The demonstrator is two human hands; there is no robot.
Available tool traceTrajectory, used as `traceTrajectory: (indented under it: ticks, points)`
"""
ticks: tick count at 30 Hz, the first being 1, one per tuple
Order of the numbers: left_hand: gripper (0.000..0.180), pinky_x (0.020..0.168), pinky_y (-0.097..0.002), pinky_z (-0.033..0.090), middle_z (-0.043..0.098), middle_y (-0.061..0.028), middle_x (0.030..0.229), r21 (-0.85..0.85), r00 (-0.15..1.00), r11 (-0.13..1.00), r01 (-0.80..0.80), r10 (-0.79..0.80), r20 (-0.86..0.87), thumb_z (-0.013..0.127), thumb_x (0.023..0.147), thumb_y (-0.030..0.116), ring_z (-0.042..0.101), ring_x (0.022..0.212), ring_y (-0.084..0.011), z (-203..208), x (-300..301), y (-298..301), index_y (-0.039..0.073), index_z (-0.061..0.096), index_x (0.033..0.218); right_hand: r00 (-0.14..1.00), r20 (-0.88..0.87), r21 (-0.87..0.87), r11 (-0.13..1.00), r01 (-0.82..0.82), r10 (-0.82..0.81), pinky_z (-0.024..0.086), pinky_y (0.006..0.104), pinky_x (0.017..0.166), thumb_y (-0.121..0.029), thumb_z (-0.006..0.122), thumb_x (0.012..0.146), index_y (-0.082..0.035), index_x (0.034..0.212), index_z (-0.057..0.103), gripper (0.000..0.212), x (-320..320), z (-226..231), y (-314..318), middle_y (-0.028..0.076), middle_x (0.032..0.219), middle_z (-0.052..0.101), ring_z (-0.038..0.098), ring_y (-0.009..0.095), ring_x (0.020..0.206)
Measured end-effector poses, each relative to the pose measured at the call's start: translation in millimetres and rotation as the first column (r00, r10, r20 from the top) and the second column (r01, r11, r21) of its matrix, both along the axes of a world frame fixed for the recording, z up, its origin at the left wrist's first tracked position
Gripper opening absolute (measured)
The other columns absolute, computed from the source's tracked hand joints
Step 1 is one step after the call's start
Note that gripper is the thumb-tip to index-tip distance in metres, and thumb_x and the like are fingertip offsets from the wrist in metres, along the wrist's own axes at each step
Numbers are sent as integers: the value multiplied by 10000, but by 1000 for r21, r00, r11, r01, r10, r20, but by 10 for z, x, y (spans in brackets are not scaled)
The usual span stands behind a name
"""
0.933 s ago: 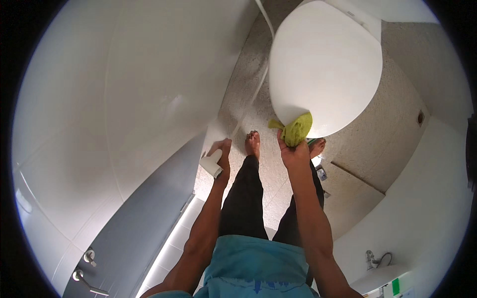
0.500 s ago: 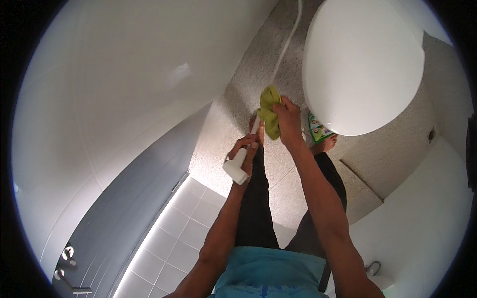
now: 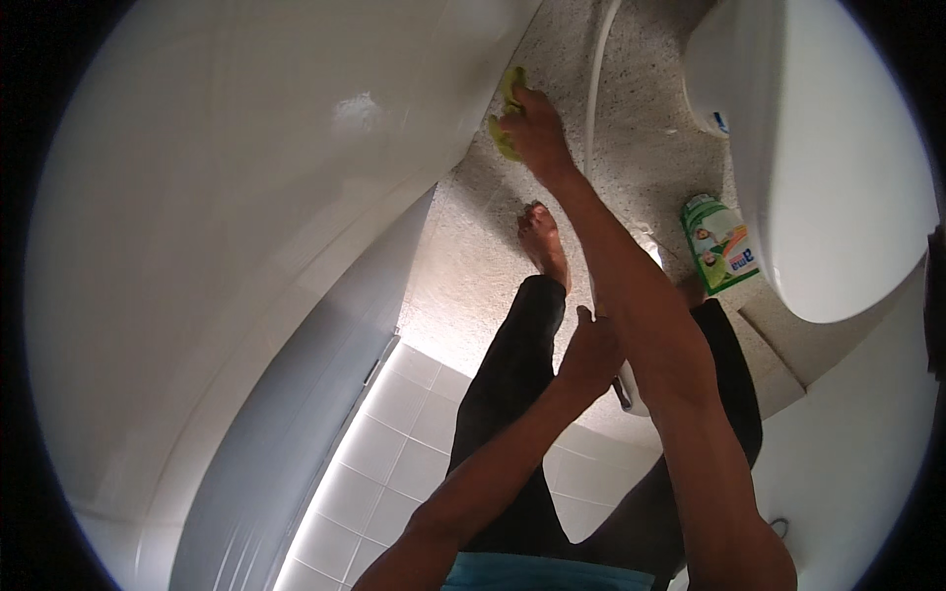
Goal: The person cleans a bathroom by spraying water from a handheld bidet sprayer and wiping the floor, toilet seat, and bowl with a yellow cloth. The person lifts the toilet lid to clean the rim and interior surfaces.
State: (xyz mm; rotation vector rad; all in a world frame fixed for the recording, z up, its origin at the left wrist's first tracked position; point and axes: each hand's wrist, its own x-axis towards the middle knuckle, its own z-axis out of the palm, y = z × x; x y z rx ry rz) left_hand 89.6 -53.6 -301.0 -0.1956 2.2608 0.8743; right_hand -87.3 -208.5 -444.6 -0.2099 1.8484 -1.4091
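Observation:
My right hand (image 3: 537, 138) reaches far forward, its fingers closed on a crumpled yellow-green cloth (image 3: 501, 143) close to the foot of the white wall. My left hand (image 3: 594, 353) is wrapped round a white hand-held sprayer (image 3: 637, 398), low between my legs. Much of the sprayer is hidden behind my right forearm, which crosses over it; a dark lever shows at its side. A thin white hose (image 3: 593, 89) runs over the speckled floor and passes behind my right forearm.
A white toilet (image 3: 838, 187) stands at the right. Beside it lies a green printed pouch (image 3: 722, 246). My bare left foot (image 3: 543, 241) is on the floor. The curved-looking white wall (image 3: 246, 197) and a grey door (image 3: 315, 364) bound the left side; pale tiles (image 3: 394, 443) lie beyond the doorway.
My right hand has moved forward and left with the cloth, away from the sprayer. My left hand has carried the sprayer right and nearer to me. The view has shifted, showing more of the pouch.

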Motion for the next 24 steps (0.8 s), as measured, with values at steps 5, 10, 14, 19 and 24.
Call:
traceTrajectory:
  ticks: [5,10,14,19,24]
  points:
    - [557,1097,-455,393,543,-130,1367,293,804,753,-589,584,113,644,954,306,516,1298,-281,-284,425,264,59,457,1416,921,-384,-20,998,60,-63,408,443,1027,-29,572,813,58,1378,429,589,593,-307,-598,261,1227,484,489,417,1150]
    - [487,1033,-319,452,534,-100,1328,568,605,258,-782,538,588,610,1000,282,544,1226,-222,-73,209,-58,70,442,1405,825,-553,127,967,222,-117,416,494,1009,-26,585,841,63,1373,413,566,45,-974,-792,307,1202,480,474,471,1139]
    - [470,1064,-318,431,507,-106,1363,618,752,443,-649,498,432,577,1018,249,514,1267,-216,-55,-162,-468,73,414,1423,924,-381,62,998,33,-7,393,519,1051,-46,602,843,26,1398,415,590,37,-758,-694,318,1313,445,449,473,1229]
    - [433,1142,-323,358,447,-93,1446,-301,-266,-910,-283,-227,937,438,1075,210,429,1359,-207,-388,564,429,62,341,1471,994,-112,-45,999,-13,7,385,494,1095,-23,550,849,1,1404,451,564,673,-436,-561,287,1336,441,439,458,1283]
    - [416,1170,-340,333,422,-80,1478,-92,-225,-827,-555,43,973,375,1095,228,403,1384,-216,-402,374,265,69,333,1477,997,-42,20,997,70,-69,367,497,1112,-46,560,834,12,1396,465,572,-9,-512,-655,289,1329,443,431,465,1283]
